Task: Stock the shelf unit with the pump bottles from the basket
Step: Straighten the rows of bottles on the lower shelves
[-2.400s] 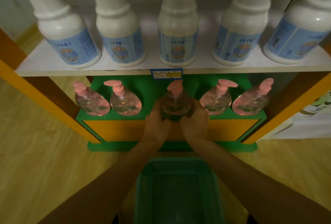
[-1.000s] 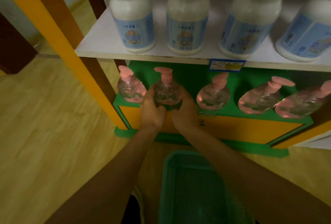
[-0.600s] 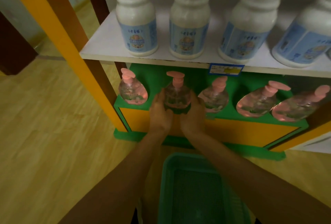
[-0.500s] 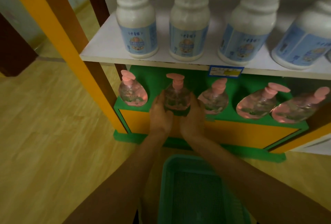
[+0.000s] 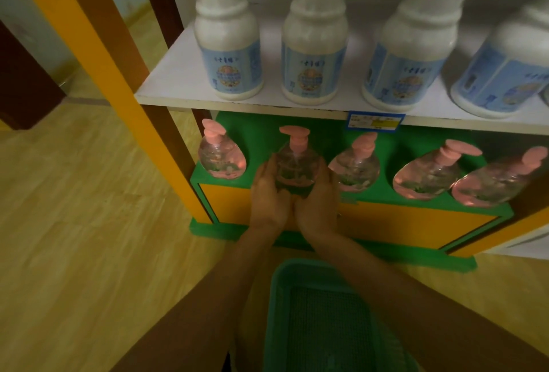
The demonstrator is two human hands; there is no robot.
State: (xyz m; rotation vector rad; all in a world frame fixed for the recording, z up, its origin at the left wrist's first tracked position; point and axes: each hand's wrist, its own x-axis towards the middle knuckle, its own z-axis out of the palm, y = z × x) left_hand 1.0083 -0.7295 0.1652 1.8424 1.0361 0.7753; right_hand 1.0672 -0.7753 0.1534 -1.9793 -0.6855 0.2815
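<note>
A clear pump bottle with a pink pump (image 5: 294, 163) stands upright on the green bottom shelf (image 5: 377, 136), second from the left in a row of several like it. My left hand (image 5: 269, 193) cups its left side and my right hand (image 5: 318, 199) cups its right side. Another such bottle (image 5: 221, 154) stands to its left, and others (image 5: 356, 163) (image 5: 430, 172) (image 5: 499, 178) to its right. The green basket (image 5: 276, 312) sits on the floor below my forearms; no bottle shows in its visible part.
A white shelf (image 5: 175, 83) above carries several large white pump bottles with blue labels (image 5: 228, 53). A blue price tag (image 5: 375, 121) hangs on its front edge. An orange and brown post (image 5: 118, 80) stands at the unit's left. Wooden floor (image 5: 89, 223) spreads to the left.
Both hands shifted from the middle bottle to the second bottle from the left and stay around it. In the last half second the bottle and hands have barely moved.
</note>
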